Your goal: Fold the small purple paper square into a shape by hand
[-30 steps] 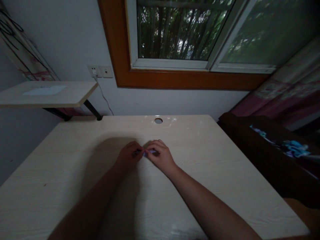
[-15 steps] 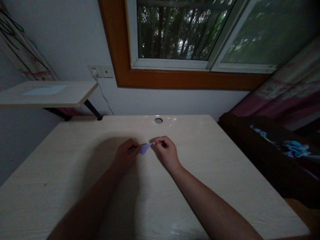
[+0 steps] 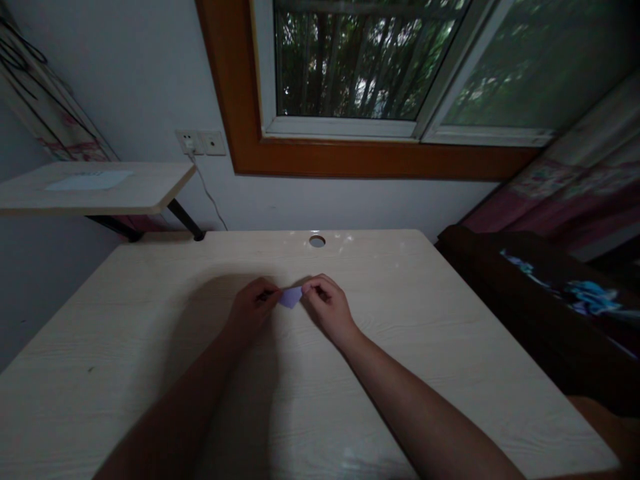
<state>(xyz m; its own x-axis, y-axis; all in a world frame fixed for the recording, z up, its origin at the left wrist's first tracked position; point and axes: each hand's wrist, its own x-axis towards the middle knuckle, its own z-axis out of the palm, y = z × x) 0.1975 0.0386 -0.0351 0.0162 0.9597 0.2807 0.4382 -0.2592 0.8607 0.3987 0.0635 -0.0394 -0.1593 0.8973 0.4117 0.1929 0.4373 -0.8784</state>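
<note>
A small piece of folded purple paper point(image 3: 291, 297) is stretched between my two hands, just above or on the pale wooden desk point(image 3: 400, 313); I cannot tell if it touches the wood. My left hand point(image 3: 254, 305) pinches its left corner between thumb and fingertips. At the opposite corner, the thumb and index finger of my right hand point(image 3: 330, 303) are closed on the paper. Its lower edge hangs towards me in a blunt point. The fingertips hide both ends.
A raised shelf point(image 3: 165, 190) with a white sheet point(image 3: 90, 180) stands at the back left on black legs. A round cable hole point(image 3: 317, 241) is near the desk's far edge. A window point(image 3: 370, 67) is ahead; dark furniture with blue-patterned cloth point(image 3: 593, 297) lies right.
My right hand has moved slightly left and now grips the paper's right tip, which earlier reached out as a thin point. The left hand has hardly moved.
</note>
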